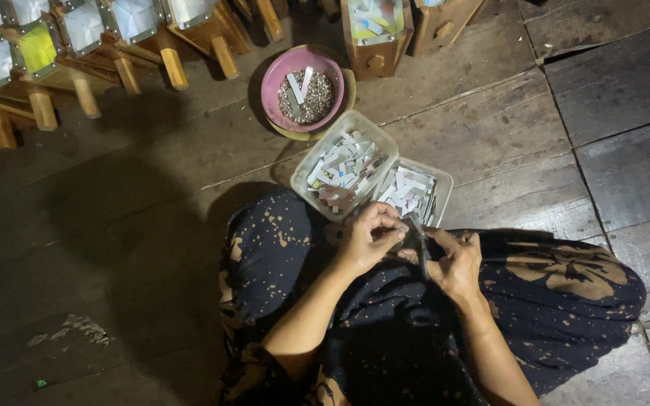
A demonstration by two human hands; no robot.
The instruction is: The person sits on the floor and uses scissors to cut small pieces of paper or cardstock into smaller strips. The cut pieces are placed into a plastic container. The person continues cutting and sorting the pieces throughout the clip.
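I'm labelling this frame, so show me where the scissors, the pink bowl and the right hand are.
scissors (420, 242): head view, on the dark blades.
pink bowl (274, 81): head view, on its left rim.
right hand (457, 263): head view, on the back of the hand.

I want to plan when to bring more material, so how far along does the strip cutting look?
Done: two clear tubs, the nearer-left tub and the right tub, already hold heaps of cut paper strips. In hand: the right hand works scissors while the left hand pinches a small piece at the blades. Left: uncertain; no uncut stock shows. The pink bowl holds small bits and a few strips.
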